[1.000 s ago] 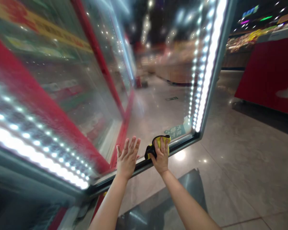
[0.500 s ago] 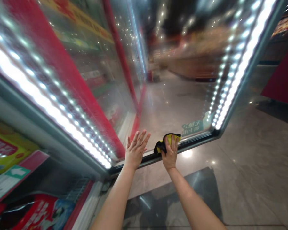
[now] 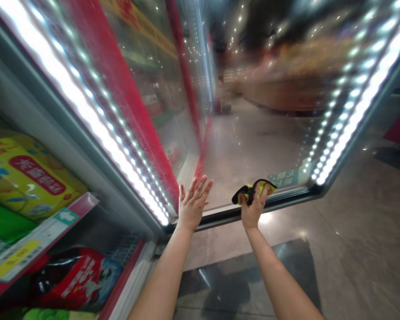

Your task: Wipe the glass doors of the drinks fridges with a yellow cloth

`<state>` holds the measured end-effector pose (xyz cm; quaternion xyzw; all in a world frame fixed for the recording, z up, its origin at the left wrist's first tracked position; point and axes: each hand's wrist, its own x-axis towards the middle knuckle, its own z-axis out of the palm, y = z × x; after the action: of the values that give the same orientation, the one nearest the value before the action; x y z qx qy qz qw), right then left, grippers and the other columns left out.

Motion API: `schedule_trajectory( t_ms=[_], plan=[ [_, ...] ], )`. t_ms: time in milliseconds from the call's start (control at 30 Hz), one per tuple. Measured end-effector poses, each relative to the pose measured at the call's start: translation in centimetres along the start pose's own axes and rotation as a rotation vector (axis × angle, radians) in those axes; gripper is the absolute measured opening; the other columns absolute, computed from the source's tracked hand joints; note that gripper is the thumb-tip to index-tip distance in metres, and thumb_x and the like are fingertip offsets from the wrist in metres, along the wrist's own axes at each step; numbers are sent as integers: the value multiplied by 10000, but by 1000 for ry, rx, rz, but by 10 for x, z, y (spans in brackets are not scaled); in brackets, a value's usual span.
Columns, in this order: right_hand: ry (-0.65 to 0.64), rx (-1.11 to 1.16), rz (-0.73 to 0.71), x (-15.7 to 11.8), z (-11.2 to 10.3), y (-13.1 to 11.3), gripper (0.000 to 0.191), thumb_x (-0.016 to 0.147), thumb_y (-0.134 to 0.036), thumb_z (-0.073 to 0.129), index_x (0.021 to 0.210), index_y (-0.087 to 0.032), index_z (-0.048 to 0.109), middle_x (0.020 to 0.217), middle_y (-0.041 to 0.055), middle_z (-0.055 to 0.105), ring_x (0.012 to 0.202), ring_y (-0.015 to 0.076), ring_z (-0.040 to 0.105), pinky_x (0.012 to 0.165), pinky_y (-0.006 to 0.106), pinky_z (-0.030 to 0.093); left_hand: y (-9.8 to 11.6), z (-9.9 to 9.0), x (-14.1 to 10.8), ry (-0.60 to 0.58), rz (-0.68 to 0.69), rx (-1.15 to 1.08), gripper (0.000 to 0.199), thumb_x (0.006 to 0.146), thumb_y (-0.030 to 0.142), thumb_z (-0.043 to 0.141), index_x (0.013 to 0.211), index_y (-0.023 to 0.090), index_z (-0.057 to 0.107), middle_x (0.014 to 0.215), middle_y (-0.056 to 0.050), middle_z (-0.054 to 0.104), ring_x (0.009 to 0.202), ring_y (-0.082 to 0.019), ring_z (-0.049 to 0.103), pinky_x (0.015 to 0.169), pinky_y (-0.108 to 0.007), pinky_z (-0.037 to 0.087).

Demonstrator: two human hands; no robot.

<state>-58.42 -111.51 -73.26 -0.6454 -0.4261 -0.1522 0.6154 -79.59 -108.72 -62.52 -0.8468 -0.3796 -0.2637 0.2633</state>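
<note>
A yellow cloth with black edging (image 3: 266,188) is bunched in my right hand (image 3: 253,209), low on a glass door (image 3: 253,151). The cloth lies against the glass just above the dark bottom frame (image 3: 288,195). My left hand (image 3: 191,206) is spread flat at the lower left of the door, fingers pointing up, with nothing in it. A green sticker with white characters (image 3: 286,178) is on the glass to the right of the cloth.
Bright LED strips (image 3: 86,115) run up both sides of the door. At left, shelves hold a yellow package (image 3: 30,178) and a dark bottle with a red label (image 3: 83,271); a price rail (image 3: 43,242) edges the shelf. A dark shadow lies on the tiled floor (image 3: 356,240).
The whole view has shifted, so more of the left shelves shows. My right hand and the cloth have moved rightward along the bottom of the glass, farther from my left hand, which stays spread.
</note>
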Motion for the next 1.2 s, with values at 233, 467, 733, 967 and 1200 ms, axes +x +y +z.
schedule_trajectory(
  t_ms=[233,467,733,967,1200],
  plan=[
    [-175,-21,-156,-7,7,-25,627,991,-387,519,1585,-237,384,1731,129,139,1592,387,35,1214,677,255,5,1,1,-16,-23,-16,861,905,204,684,1610,377,221,1630,-10,368,1583,-192,102,1271,-517,-135],
    [-55,1,1,-7,10,-16,657,1013,-444,469,1598,-172,347,1724,195,99,1586,409,39,1198,715,240,-8,-28,5,71,54,-8,741,976,173,567,1615,328,226,1640,-25,343,1566,-192,222,1310,-477,-11],
    [-290,-59,-287,-33,19,-52,558,969,-314,550,1522,-284,484,1725,85,196,1592,388,30,1200,693,286,-55,-65,27,181,-122,3,987,890,249,735,1637,349,98,1710,-39,102,1577,-310,4,1282,-599,112],
    [-207,-16,-151,-43,32,-75,630,984,-367,535,1580,-217,397,1738,137,89,1585,421,10,1192,718,265,-63,-65,26,110,-102,19,1092,811,217,819,1640,353,122,1712,-45,140,1581,-308,33,1282,-565,191],
    [-334,-55,-534,-68,32,-62,631,895,-184,644,1468,-426,541,1679,-19,339,1571,346,189,1239,662,208,-62,-68,24,119,-110,49,1039,813,258,826,1635,338,195,1710,-54,197,1585,-316,98,1280,-567,217]
  ],
)
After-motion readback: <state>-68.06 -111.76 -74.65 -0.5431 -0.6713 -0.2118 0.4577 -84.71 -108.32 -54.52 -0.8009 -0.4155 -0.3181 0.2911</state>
